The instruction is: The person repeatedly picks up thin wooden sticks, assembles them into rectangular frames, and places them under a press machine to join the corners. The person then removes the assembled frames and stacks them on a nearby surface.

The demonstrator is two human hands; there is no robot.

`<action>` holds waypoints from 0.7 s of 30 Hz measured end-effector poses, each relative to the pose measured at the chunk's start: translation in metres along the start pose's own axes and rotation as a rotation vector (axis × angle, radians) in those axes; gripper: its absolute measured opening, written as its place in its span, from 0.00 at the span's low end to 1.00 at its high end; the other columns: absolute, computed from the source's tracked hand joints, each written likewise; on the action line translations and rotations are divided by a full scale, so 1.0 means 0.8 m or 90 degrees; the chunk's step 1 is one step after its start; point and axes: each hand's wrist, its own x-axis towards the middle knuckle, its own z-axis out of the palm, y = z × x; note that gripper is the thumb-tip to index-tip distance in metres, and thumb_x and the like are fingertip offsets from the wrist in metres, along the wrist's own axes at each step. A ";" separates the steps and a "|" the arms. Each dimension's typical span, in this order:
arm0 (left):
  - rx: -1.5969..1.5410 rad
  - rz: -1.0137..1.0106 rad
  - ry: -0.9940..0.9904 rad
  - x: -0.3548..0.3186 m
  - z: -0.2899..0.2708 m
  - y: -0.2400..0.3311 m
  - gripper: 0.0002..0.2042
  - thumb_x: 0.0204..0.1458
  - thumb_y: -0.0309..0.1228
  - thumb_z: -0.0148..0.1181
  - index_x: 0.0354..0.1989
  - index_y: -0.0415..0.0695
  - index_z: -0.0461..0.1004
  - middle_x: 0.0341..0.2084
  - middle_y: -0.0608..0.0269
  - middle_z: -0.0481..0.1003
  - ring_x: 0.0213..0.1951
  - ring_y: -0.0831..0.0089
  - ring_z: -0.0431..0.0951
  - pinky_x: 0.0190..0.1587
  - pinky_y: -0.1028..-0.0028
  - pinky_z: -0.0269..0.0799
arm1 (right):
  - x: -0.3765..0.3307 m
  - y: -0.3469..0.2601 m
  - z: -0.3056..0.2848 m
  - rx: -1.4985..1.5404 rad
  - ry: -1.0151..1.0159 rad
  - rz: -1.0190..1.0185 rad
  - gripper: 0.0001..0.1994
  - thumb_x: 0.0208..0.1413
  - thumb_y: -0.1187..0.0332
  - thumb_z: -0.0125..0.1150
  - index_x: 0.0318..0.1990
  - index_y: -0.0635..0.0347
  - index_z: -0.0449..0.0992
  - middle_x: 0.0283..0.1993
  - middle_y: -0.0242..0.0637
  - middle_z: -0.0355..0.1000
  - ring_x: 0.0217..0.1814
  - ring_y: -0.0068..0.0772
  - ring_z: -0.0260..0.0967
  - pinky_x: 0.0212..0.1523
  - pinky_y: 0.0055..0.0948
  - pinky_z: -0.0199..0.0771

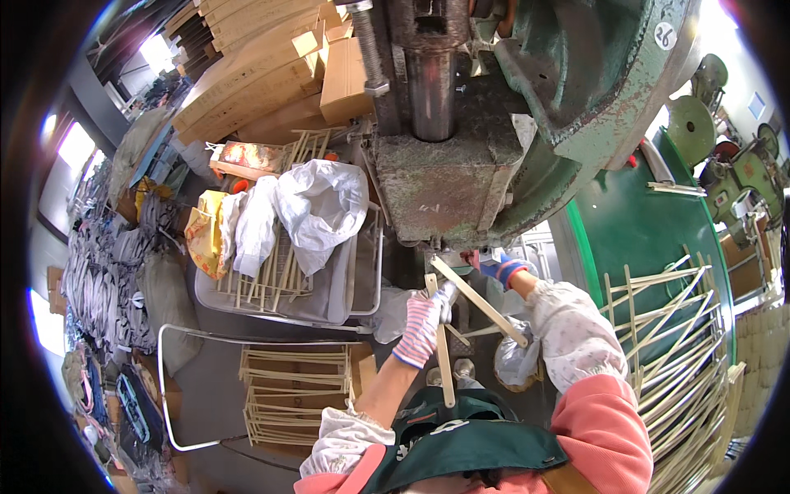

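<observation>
In front of me stands a large green press [448,185] with a dark, worn metal block low over its work spot. My left hand [421,321], in a pink-and-white striped glove, is closed around a long flat cream strip [445,375] with holes in it, which points down toward my apron. A second flat cream strip [481,301] slants from under the press block down to the right. My right hand [500,268], in a blue glove with a red cuff, reaches in close under the block. Its fingers are partly hidden, so their grip does not show.
Left of the press, a white-framed cart [288,315] bears white sacks [322,206] and strips. Below it, more strips lie on a cardboard box [296,395]. A green table [650,222] with a heap of strips [679,362] is at right. A lined bin [517,362] stands near my feet.
</observation>
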 end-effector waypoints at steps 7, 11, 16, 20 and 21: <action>-0.021 -0.032 0.033 -0.035 -0.011 -0.025 0.06 0.49 0.30 0.63 0.24 0.43 0.74 0.10 0.72 0.66 0.10 0.83 0.59 0.15 0.79 0.54 | 0.023 0.055 0.101 -0.108 -0.144 0.023 0.13 0.47 0.65 0.58 0.41 0.55 0.75 0.40 0.42 0.74 0.43 0.46 0.69 0.45 0.35 0.68; -0.057 -0.005 -0.017 -0.060 -0.012 -0.041 0.12 0.52 0.29 0.59 0.45 0.40 0.76 0.17 0.73 0.69 0.14 0.85 0.61 0.19 0.81 0.56 | 0.018 0.060 0.080 -0.038 -0.157 0.063 0.16 0.43 0.65 0.62 0.41 0.59 0.74 0.40 0.44 0.73 0.41 0.49 0.69 0.42 0.38 0.70; -0.040 0.105 -0.016 -0.098 -0.009 -0.054 0.13 0.56 0.30 0.53 0.46 0.36 0.72 0.17 0.69 0.69 0.20 0.81 0.66 0.25 0.80 0.61 | 0.015 0.080 0.081 0.071 -0.159 0.070 0.14 0.47 0.65 0.59 0.42 0.59 0.74 0.40 0.43 0.73 0.41 0.44 0.69 0.43 0.35 0.70; 0.028 0.226 -0.002 -0.104 -0.009 -0.064 0.14 0.58 0.32 0.49 0.48 0.38 0.71 0.18 0.66 0.69 0.22 0.81 0.66 0.27 0.81 0.62 | -0.005 0.085 0.049 0.099 -0.164 0.117 0.13 0.50 0.65 0.57 0.42 0.59 0.74 0.40 0.42 0.74 0.41 0.41 0.70 0.42 0.34 0.70; 0.036 0.232 -0.015 -0.100 -0.010 -0.065 0.14 0.58 0.32 0.49 0.49 0.39 0.71 0.19 0.66 0.69 0.22 0.81 0.66 0.28 0.81 0.62 | -0.009 0.078 0.035 0.107 -0.161 0.128 0.13 0.50 0.65 0.56 0.42 0.60 0.74 0.40 0.42 0.74 0.41 0.40 0.70 0.42 0.33 0.71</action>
